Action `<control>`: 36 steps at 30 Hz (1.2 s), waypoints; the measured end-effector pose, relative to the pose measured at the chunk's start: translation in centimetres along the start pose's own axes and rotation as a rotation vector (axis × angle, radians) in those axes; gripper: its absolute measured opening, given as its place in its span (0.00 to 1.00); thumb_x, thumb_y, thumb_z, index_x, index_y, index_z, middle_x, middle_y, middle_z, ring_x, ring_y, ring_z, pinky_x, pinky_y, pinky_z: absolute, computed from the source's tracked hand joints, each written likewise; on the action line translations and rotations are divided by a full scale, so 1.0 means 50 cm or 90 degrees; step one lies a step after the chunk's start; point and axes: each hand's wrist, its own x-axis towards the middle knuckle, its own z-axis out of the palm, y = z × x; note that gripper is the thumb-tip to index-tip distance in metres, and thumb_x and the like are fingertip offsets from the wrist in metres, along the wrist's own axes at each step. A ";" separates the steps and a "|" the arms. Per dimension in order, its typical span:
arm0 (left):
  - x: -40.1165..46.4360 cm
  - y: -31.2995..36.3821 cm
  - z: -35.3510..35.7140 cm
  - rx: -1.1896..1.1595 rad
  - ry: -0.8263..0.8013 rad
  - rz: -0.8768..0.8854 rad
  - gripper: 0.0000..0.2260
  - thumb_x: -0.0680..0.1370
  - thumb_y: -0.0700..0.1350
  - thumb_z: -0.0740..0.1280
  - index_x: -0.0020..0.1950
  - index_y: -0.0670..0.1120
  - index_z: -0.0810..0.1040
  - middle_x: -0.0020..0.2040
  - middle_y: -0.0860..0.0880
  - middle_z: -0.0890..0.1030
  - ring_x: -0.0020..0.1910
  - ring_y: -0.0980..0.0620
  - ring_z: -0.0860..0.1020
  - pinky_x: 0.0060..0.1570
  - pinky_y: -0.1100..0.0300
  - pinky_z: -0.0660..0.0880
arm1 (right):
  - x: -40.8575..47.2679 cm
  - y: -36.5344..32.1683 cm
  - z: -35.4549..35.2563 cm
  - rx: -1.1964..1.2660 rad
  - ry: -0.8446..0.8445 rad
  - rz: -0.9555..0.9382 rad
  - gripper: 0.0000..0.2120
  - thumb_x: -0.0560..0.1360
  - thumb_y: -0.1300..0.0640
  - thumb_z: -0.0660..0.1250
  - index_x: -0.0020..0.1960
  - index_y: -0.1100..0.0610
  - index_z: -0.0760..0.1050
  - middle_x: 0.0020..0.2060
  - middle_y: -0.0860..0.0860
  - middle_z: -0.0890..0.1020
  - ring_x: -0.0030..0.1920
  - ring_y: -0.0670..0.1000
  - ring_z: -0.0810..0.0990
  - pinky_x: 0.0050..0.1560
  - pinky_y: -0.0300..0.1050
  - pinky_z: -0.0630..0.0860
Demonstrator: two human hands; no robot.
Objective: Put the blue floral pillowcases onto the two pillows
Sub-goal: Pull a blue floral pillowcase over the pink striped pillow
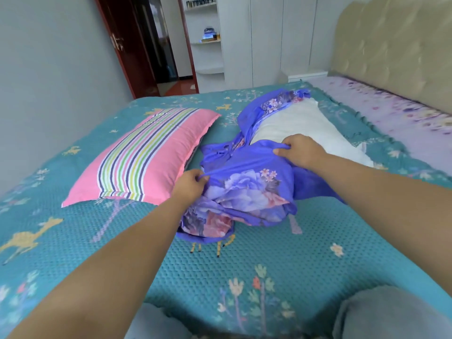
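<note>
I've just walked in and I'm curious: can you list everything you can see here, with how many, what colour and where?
blue floral pillowcases: bunched blue-violet fabric with pink flowers, count unclear, middle of the bed, partly over the white pillow.
white pillow: one, white, right of centre, mostly uncovered.
striped pillow: one, pink with multicoloured stripes, left on the bed.
bedspread: one, teal with deer and trees, covering the bed.
lilac sheet: one, lilac floral, along the headboard.
headboard: one, beige padded, far right.
door: one, dark red, open, back left.
shelves: white, beside the wardrobe.
left hand: pinching the fabric's left edge.
right hand: pinching its upper edge.
</note>
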 end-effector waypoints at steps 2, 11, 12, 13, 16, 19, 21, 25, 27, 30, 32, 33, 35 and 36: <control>0.006 0.019 -0.029 -0.080 0.047 0.003 0.08 0.81 0.44 0.59 0.46 0.42 0.74 0.43 0.41 0.75 0.43 0.47 0.72 0.42 0.57 0.63 | 0.007 0.006 -0.038 -0.078 0.082 0.025 0.12 0.78 0.49 0.62 0.39 0.55 0.71 0.39 0.52 0.74 0.46 0.57 0.74 0.42 0.44 0.64; 0.019 0.000 0.000 -0.197 -0.018 -0.166 0.06 0.77 0.41 0.61 0.41 0.43 0.74 0.43 0.42 0.77 0.44 0.47 0.75 0.44 0.57 0.70 | -0.013 -0.070 0.083 -0.107 0.097 -0.085 0.29 0.76 0.45 0.63 0.72 0.55 0.61 0.70 0.55 0.65 0.69 0.57 0.64 0.65 0.54 0.63; 0.012 -0.009 0.012 -0.192 -0.046 -0.172 0.06 0.78 0.44 0.62 0.45 0.43 0.74 0.45 0.43 0.77 0.45 0.48 0.75 0.45 0.58 0.69 | -0.040 -0.072 0.123 -0.132 0.029 -0.102 0.31 0.74 0.40 0.62 0.71 0.55 0.62 0.68 0.54 0.66 0.68 0.57 0.65 0.64 0.54 0.64; 0.003 -0.017 0.020 -0.187 -0.068 -0.176 0.12 0.77 0.50 0.64 0.53 0.42 0.74 0.50 0.44 0.78 0.49 0.48 0.75 0.48 0.59 0.69 | -0.063 -0.069 0.159 -0.171 -0.047 -0.094 0.34 0.72 0.36 0.62 0.71 0.54 0.63 0.68 0.53 0.65 0.68 0.57 0.65 0.64 0.54 0.64; -0.010 -0.041 0.037 -0.133 -0.147 -0.130 0.37 0.66 0.62 0.72 0.69 0.50 0.64 0.63 0.46 0.70 0.62 0.49 0.71 0.62 0.56 0.69 | -0.094 -0.024 0.232 -0.303 -0.142 -0.042 0.34 0.71 0.38 0.64 0.70 0.55 0.62 0.67 0.54 0.64 0.66 0.58 0.65 0.62 0.53 0.66; -0.008 -0.057 0.038 0.097 -0.157 -0.022 0.42 0.70 0.52 0.73 0.76 0.57 0.50 0.65 0.43 0.62 0.62 0.43 0.72 0.60 0.51 0.69 | -0.091 0.005 0.236 -0.356 -0.025 -0.022 0.20 0.76 0.52 0.60 0.65 0.59 0.66 0.62 0.57 0.66 0.61 0.59 0.68 0.54 0.52 0.71; 0.001 -0.065 0.030 0.146 -0.112 0.003 0.38 0.73 0.46 0.67 0.76 0.58 0.49 0.64 0.41 0.67 0.59 0.40 0.74 0.58 0.49 0.71 | -0.080 0.009 0.211 -0.355 0.033 -0.024 0.16 0.77 0.58 0.58 0.63 0.61 0.69 0.60 0.59 0.68 0.59 0.60 0.70 0.47 0.52 0.73; 0.025 -0.097 0.013 0.277 -0.155 -0.020 0.33 0.77 0.43 0.59 0.77 0.57 0.47 0.63 0.38 0.73 0.58 0.39 0.75 0.57 0.48 0.71 | -0.029 0.013 0.123 -0.121 0.072 0.113 0.13 0.77 0.64 0.56 0.59 0.64 0.72 0.58 0.63 0.75 0.57 0.62 0.75 0.49 0.50 0.73; 0.027 -0.094 0.007 0.285 -0.194 -0.030 0.34 0.78 0.49 0.61 0.77 0.56 0.43 0.67 0.37 0.67 0.63 0.37 0.71 0.62 0.48 0.68 | -0.002 -0.009 0.086 0.268 0.074 0.237 0.13 0.77 0.67 0.53 0.51 0.64 0.76 0.49 0.62 0.81 0.47 0.60 0.80 0.43 0.47 0.76; 0.030 -0.050 0.007 0.164 -0.146 0.059 0.37 0.73 0.63 0.64 0.77 0.57 0.51 0.70 0.40 0.63 0.70 0.40 0.64 0.70 0.49 0.61 | 0.011 -0.075 0.059 0.820 0.030 0.299 0.22 0.76 0.72 0.49 0.33 0.62 0.76 0.24 0.55 0.80 0.23 0.51 0.79 0.27 0.39 0.76; 0.033 -0.003 0.011 0.114 -0.112 0.111 0.39 0.66 0.70 0.63 0.74 0.59 0.58 0.69 0.45 0.66 0.69 0.43 0.64 0.68 0.47 0.62 | -0.001 -0.128 0.043 0.837 -0.024 0.247 0.16 0.78 0.69 0.55 0.35 0.62 0.75 0.21 0.50 0.79 0.21 0.46 0.77 0.26 0.35 0.75; 0.031 0.021 0.013 0.093 -0.111 0.138 0.38 0.64 0.70 0.62 0.71 0.58 0.64 0.66 0.46 0.69 0.66 0.45 0.67 0.66 0.48 0.65 | -0.011 -0.153 0.036 0.805 -0.054 0.202 0.12 0.78 0.66 0.59 0.37 0.62 0.74 0.22 0.49 0.79 0.22 0.45 0.78 0.26 0.33 0.74; 0.026 0.061 0.012 0.004 -0.083 0.176 0.21 0.69 0.61 0.65 0.56 0.50 0.76 0.52 0.46 0.78 0.52 0.47 0.75 0.54 0.53 0.71 | -0.023 -0.182 0.016 0.727 -0.106 0.110 0.06 0.74 0.61 0.68 0.40 0.62 0.75 0.28 0.52 0.82 0.28 0.47 0.79 0.31 0.34 0.75; 0.025 0.083 0.001 -0.071 -0.034 0.163 0.11 0.74 0.52 0.65 0.49 0.46 0.78 0.45 0.45 0.80 0.45 0.50 0.75 0.49 0.56 0.71 | -0.025 -0.187 0.003 0.659 -0.118 0.065 0.09 0.70 0.59 0.72 0.43 0.64 0.75 0.33 0.54 0.82 0.33 0.49 0.80 0.36 0.38 0.76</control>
